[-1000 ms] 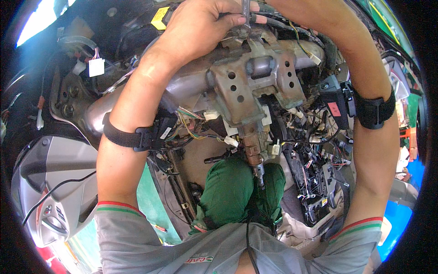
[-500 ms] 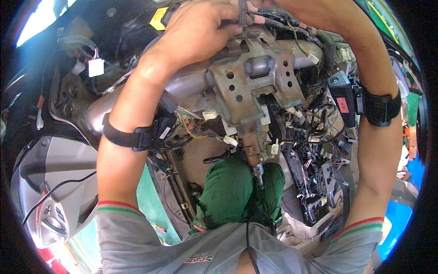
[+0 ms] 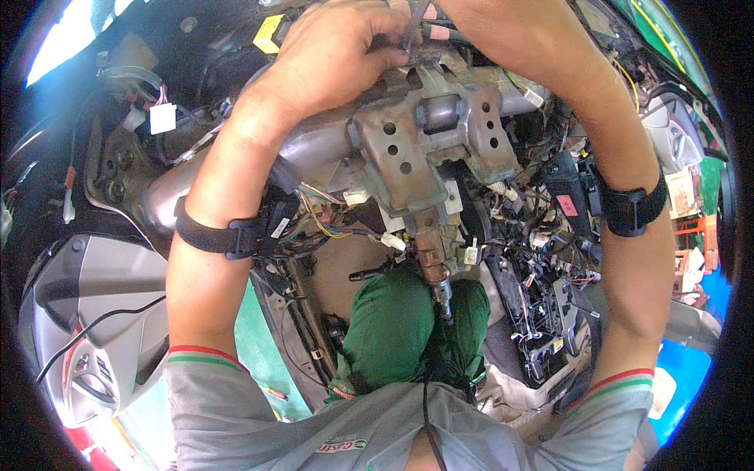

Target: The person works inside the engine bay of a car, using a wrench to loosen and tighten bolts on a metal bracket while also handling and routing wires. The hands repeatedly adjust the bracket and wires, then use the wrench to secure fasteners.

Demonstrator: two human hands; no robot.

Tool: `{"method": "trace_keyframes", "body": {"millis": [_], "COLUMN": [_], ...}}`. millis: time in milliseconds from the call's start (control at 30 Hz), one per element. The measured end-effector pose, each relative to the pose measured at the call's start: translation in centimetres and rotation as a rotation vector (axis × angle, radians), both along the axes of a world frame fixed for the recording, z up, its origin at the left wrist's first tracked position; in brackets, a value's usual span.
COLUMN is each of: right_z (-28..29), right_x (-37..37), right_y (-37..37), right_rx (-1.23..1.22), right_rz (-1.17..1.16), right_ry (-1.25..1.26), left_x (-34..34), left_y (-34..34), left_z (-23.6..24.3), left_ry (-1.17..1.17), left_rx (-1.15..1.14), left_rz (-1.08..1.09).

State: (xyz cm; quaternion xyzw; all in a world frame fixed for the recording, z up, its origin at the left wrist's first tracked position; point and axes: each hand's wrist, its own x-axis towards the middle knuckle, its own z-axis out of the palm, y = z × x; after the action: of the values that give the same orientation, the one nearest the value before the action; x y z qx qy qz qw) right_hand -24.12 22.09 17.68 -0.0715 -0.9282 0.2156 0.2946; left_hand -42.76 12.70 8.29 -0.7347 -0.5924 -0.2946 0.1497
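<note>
My left hand [image 3: 334, 55] is at the upper middle, above a bare metal dashboard crossbeam [image 3: 322, 141]. Its thumb and fingers are closed around a slim grey metal rod [image 3: 414, 31], whose upper end leaves the picture. What kind of tool or part it is cannot be made out. At the top edge is the back of my right hand [image 3: 503, 27], right of the rod; its fingers lie out of view. Below both hands a brown-stained steering column bracket [image 3: 400, 157] with round holes is fixed to the beam, and its shaft [image 3: 432, 251] points down toward my knees.
Loose wiring with a white connector [image 3: 162, 118] hangs at the left, near a yellow connector [image 3: 269, 34]. A black fuse and wiring block [image 3: 542, 322] sits lower right. At the left stands a grey door panel [image 3: 102, 314] with a black cable across it.
My right forearm has swung left and inward, its hand moving up toward the left one. My left hand has shifted slightly left, still on the rod, which now leans more.
</note>
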Motion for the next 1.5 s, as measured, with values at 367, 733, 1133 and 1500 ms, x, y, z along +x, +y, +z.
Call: {"method": "trace_keyframes", "body": {"millis": [367,733,1133,1500], "right_z": [-6.1,-12.1,-11.4,-11.6], "right_x": [3.5,3.7,4.0,4.3], "right_y": [10.9,11.5,10.8,11.2], "right_rx": [-0.772,-1.002,-1.009,-1.005], "right_rz": [-0.182,-0.266,-0.252,-0.289], "right_ry": [0.482,0.724,0.638,0.597], "left_x": [1.1,2.0,2.4,1.7], "left_y": [0.2,-0.1,0.2,-0.1], "left_z": [-0.1,0.6,0.8,1.1], "left_ry": [0.082,0.029,0.092,0.058], "left_rx": [0.073,-0.048,-0.065,-0.075], "left_rz": [0.079,0.171,0.187,0.093]}}
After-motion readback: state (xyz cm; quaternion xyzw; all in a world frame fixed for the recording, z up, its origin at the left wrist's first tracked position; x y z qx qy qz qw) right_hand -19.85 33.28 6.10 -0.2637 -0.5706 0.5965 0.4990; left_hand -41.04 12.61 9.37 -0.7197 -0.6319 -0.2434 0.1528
